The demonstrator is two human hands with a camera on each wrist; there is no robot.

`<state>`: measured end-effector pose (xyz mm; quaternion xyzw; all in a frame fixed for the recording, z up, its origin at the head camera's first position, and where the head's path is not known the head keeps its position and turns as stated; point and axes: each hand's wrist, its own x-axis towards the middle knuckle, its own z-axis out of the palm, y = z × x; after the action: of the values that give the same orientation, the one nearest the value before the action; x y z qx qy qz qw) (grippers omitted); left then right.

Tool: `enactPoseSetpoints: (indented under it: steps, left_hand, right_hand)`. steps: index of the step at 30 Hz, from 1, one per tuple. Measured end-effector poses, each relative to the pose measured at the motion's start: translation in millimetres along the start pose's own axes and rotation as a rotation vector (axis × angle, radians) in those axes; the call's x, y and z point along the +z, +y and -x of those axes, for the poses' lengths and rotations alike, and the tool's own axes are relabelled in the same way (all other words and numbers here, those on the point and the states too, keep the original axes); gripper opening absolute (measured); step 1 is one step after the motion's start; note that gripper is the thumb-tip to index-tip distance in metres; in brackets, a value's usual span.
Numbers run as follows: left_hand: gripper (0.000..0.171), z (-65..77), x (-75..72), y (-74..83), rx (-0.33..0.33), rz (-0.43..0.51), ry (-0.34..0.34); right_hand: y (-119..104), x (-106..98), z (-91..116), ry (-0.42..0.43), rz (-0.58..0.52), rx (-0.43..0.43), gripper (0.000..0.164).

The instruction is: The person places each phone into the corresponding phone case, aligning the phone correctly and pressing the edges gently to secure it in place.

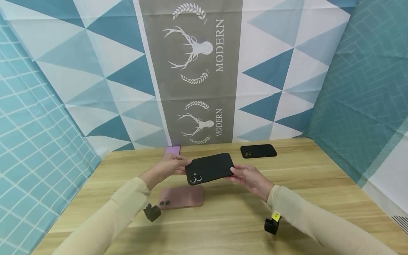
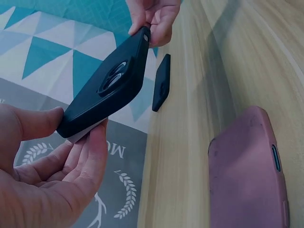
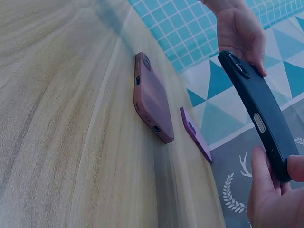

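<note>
Two hands on one black phone (image 1: 209, 168), held up off the table, back face showing, camera end toward the left. Left hand (image 1: 172, 164) pinches the camera end, thumb on the back, fingers underneath; right hand (image 1: 250, 179) pinches the opposite end, thumb on the back too. Phone slightly tilted, two round lenses at its lower left corner in the head view; left wrist view shows a pale strip under its edge by the left fingers. Cream sleeves (image 1: 105, 219) on both arms, a small black device (image 1: 152, 212) at the left wrist, another black device (image 1: 272, 225) with a yellow label (image 1: 276, 215) at the right. Pink phone (image 1: 181, 197) lies flat on the table, nearer the person than the black one, camera end left, not touched. Purple case (image 1: 172, 150) at the far edge beyond the left hand, partly hidden by it. Black case (image 1: 259, 151) near the far edge, beyond the right hand, camera cutouts at its left end. Table (image 1: 223, 226) is light wood grain. Behind it, blue and white triangle cloth (image 1: 127, 85) with a grey panel (image 1: 197, 92), white deer heads, "MODERN" lettering. Light blue tile-pattern sheet (image 1: 28, 124) at left, teal sheet (image 1: 360, 88) at right.
</note>
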<state>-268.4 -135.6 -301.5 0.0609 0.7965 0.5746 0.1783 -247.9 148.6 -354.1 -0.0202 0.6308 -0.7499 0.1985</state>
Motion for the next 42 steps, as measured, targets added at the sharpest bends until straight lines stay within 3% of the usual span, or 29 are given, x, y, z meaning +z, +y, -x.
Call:
enactPoseSetpoints:
  steps: [7,14,20,27,33,40,42]
  left_hand:
    - [0.038,0.7,3.5,1.0,0.002,0.0,0.012]
    - [0.037,1.0,10.0,3.2,-0.001,-0.058,0.054]
    - [0.029,3.2,16.9,5.0,0.009,-0.118,0.104]
    - [0.034,5.9,19.1,4.8,-0.023,-0.157,0.15]
    - [0.032,6.5,19.6,5.1,-0.022,-0.108,0.154]
    - [0.033,7.3,19.0,2.6,-0.015,-0.021,0.136]
    - [0.033,7.2,17.7,-0.6,-0.022,-0.007,0.131]
  right_hand:
    - [3,-1,2,0.03,0.019,0.021,0.056]
    - [5,-6,4,0.06,0.055,0.023,0.055]
    - [8,-7,5,0.03,0.072,-0.004,0.054]
    - [9,-6,6,0.019,0.05,-0.018,0.054]
    - [9,-3,6,0.017,0.068,-0.006,0.057]
    - [7,-3,7,0.07,0.06,0.003,0.055]
    - [6,-3,7,0.093,0.103,-0.016,0.054]
